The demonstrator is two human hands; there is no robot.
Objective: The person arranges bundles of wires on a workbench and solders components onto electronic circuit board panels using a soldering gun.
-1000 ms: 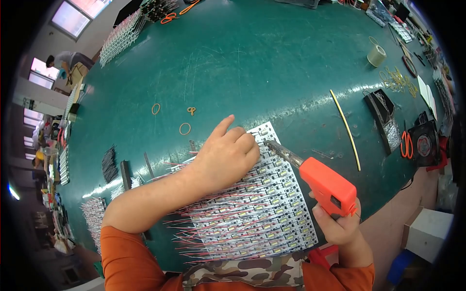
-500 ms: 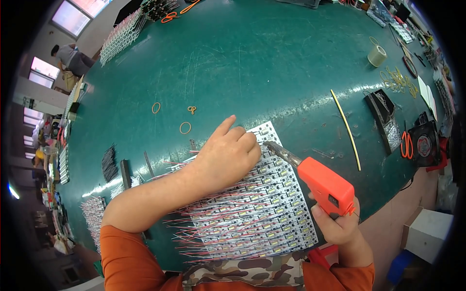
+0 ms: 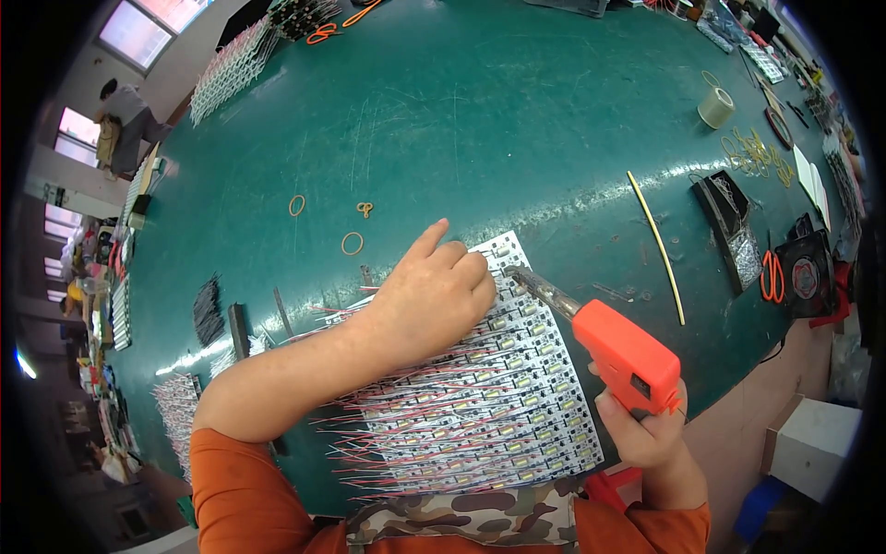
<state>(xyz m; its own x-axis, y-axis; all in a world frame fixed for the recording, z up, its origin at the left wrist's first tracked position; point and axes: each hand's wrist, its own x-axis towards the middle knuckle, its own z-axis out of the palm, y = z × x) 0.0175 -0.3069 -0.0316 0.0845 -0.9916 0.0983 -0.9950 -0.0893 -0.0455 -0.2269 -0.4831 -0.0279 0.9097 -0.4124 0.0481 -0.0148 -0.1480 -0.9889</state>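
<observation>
A sheet of white LED strips with red wires (image 3: 498, 406) lies on the green table (image 3: 480, 120) in front of me. My left hand (image 3: 434, 295) presses down on its upper part, index finger stretched out, the other fingers curled. My right hand (image 3: 641, 434) grips an orange glue gun (image 3: 623, 355) by the handle. The gun's metal nozzle (image 3: 531, 282) points up-left and touches the strips just right of my left fingertips.
Rubber bands (image 3: 352, 243) lie beyond the sheet. A thin yellow stick (image 3: 657, 247), black trays (image 3: 729, 231), orange scissors (image 3: 772, 275) and a small fan (image 3: 808, 277) lie to the right. A tape roll (image 3: 716, 107) sits far right. More strip bundles (image 3: 175, 406) lie left. A person (image 3: 125, 106) stands far left.
The glue gun has edged slightly left along the strips; my left hand stays pressed in the same place. The distant person has shifted position.
</observation>
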